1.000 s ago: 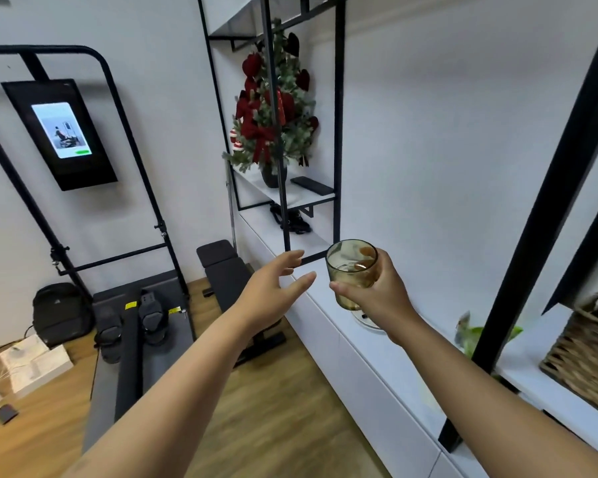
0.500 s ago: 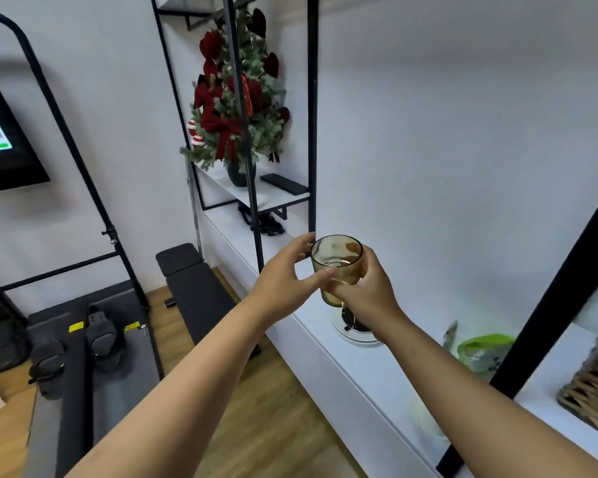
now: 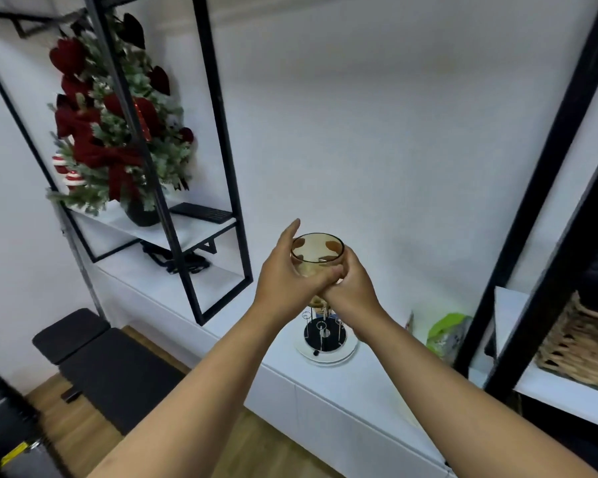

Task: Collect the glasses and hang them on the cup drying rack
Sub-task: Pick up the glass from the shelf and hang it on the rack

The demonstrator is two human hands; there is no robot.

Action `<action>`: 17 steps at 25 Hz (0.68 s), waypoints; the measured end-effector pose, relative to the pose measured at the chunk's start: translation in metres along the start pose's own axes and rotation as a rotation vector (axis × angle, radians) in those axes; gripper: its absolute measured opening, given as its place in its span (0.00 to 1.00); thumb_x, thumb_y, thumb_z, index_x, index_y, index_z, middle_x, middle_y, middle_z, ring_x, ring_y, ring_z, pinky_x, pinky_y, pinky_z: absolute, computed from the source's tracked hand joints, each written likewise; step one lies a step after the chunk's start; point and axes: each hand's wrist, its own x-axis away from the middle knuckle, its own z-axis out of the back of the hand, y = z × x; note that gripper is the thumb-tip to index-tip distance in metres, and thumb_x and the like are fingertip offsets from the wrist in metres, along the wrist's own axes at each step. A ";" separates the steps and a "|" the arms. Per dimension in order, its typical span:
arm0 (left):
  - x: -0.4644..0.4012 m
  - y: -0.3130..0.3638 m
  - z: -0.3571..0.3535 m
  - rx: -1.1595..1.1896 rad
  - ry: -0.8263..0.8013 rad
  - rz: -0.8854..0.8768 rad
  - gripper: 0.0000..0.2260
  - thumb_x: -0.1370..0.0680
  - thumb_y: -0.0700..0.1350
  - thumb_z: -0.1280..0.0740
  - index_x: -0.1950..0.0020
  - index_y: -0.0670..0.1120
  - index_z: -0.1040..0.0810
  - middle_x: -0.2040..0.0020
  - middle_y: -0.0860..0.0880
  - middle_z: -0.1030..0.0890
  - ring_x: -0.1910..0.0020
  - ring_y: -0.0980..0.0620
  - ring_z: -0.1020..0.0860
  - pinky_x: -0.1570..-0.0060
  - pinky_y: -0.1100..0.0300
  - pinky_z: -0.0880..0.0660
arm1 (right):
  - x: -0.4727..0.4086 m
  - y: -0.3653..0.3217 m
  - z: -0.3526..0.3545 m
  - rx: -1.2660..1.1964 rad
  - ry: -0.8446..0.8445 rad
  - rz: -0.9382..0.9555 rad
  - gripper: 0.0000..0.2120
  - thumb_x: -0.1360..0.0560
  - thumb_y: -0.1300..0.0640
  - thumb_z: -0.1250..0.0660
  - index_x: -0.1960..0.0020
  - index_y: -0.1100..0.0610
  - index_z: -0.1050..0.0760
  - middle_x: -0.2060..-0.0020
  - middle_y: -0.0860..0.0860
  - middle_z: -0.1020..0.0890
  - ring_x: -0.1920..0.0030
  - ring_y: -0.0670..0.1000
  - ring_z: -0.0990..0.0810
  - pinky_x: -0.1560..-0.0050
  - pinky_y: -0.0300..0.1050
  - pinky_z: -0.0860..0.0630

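Item — amber glass (image 3: 317,251), one, upright, mouth up, held in the air above the white counter (image 3: 353,391) and almost straight over the cup drying rack (image 3: 325,334).

Left hand (image 3: 285,277) — wrapped on the glass from the left, fingers curled across its near side, the forefinger standing free above the rim.

Right hand (image 3: 354,288) — curled round the lower right of the glass; the two hands meet at the front, so both are clamped on the one item.

Rack — thin upright wire pegs on a dark round base, seated in a white dish on the counter. No glass hangs on it that I can see; my wrists hide its near top.

Nearby, not part of the job — green packet (image 3: 447,331) to the right of the rack, wicker basket (image 3: 580,343) on the right-hand shelf, red-and-green floral arrangement (image 3: 118,125) on the far shelf.

Step in hand, as I judge it: carrying done, hanging not yet begun. Next move calls for turning the glass mouth-down — best with one hand taking the base — then lowering it squarely over a free peg, gently, since the wire looks light and could tip.
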 end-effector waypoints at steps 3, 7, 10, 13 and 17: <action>-0.022 -0.009 0.002 0.038 -0.024 -0.045 0.48 0.37 0.58 0.16 0.21 0.65 0.35 0.39 0.65 0.24 0.41 0.65 0.21 0.42 0.58 0.19 | -0.015 0.002 0.004 -0.023 -0.016 0.008 0.30 0.36 0.47 0.20 0.35 0.37 0.24 0.42 0.38 0.14 0.42 0.39 0.16 0.50 0.35 0.19; -0.056 -0.010 -0.001 0.103 -0.054 -0.052 0.46 0.34 0.55 0.15 0.21 0.63 0.34 0.38 0.63 0.23 0.41 0.62 0.20 0.43 0.63 0.21 | -0.038 0.015 0.019 -0.122 -0.099 -0.114 0.35 0.31 0.48 0.18 0.27 0.41 0.27 0.37 0.48 0.15 0.37 0.49 0.15 0.41 0.54 0.16; -0.081 -0.014 -0.014 0.136 -0.066 -0.055 0.46 0.34 0.56 0.15 0.21 0.63 0.35 0.36 0.60 0.22 0.39 0.57 0.19 0.39 0.58 0.21 | -0.061 0.032 0.039 -0.298 -0.144 -0.207 0.33 0.30 0.42 0.18 0.28 0.40 0.26 0.35 0.51 0.16 0.35 0.52 0.17 0.37 0.61 0.18; -0.106 -0.020 -0.027 0.160 -0.078 -0.048 0.47 0.35 0.57 0.15 0.21 0.65 0.36 0.35 0.59 0.22 0.38 0.58 0.20 0.38 0.57 0.21 | -0.085 0.051 0.050 -0.594 -0.139 -0.281 0.31 0.28 0.36 0.22 0.29 0.47 0.21 0.34 0.54 0.17 0.32 0.56 0.20 0.40 0.65 0.19; -0.144 -0.031 -0.054 0.203 -0.113 -0.006 0.48 0.37 0.57 0.14 0.22 0.67 0.36 0.34 0.57 0.21 0.36 0.59 0.20 0.36 0.52 0.21 | -0.125 0.076 0.065 -0.826 -0.149 -0.409 0.34 0.23 0.30 0.32 0.26 0.51 0.22 0.29 0.61 0.20 0.29 0.62 0.21 0.41 0.60 0.18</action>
